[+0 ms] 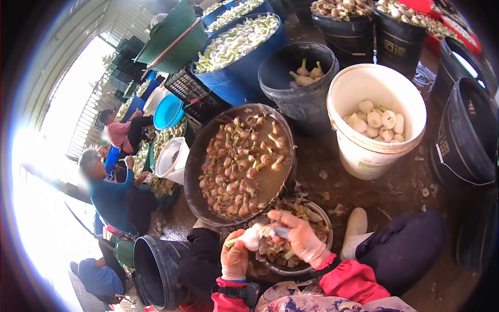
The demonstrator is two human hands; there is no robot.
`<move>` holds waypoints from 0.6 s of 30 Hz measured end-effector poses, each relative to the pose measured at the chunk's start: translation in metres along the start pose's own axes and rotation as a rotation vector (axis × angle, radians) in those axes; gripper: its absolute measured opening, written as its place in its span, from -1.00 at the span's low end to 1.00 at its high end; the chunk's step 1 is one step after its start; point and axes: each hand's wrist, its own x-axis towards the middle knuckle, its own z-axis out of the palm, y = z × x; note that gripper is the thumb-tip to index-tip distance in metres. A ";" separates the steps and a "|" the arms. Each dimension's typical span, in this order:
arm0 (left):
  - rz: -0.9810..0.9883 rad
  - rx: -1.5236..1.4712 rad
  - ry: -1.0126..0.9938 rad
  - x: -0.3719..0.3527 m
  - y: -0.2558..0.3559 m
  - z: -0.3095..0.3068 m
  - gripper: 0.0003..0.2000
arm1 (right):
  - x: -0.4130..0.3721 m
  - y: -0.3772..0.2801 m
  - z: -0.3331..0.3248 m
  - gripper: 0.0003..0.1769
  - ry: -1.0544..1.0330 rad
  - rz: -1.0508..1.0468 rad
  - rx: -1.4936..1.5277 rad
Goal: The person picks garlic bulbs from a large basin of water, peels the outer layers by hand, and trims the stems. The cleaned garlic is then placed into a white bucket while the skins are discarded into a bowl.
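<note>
Low in front of me, my left hand (pixel 234 257) is closed around a whitish garlic bulb (pixel 253 238) with a short green stem. Close against the bulb, my right hand (pixel 304 239) grips a small knife (pixel 282 232); its blade is partly hidden by fingers and blurred. Beneath both hands sits a bowl (pixel 329 231) holding stripped skins and stem pieces. Just beyond it stands a wide dark basin (pixel 188 179) with many unpeeled garlic bulbs (pixel 228 169) in brownish water.
A white bucket (pixel 353 156) with peeled bulbs and a black bucket (pixel 296 99) with a few bulbs stand ahead. Blue tubs (pixel 228 80) of garlic are farther back. More black buckets (pixel 462 135) line the right. Several people (pixel 112 192) sit at left.
</note>
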 end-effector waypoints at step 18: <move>-0.357 -0.254 -0.143 0.148 -0.018 0.141 -0.68 | 0.014 0.031 -0.022 -0.55 -0.233 0.376 -1.279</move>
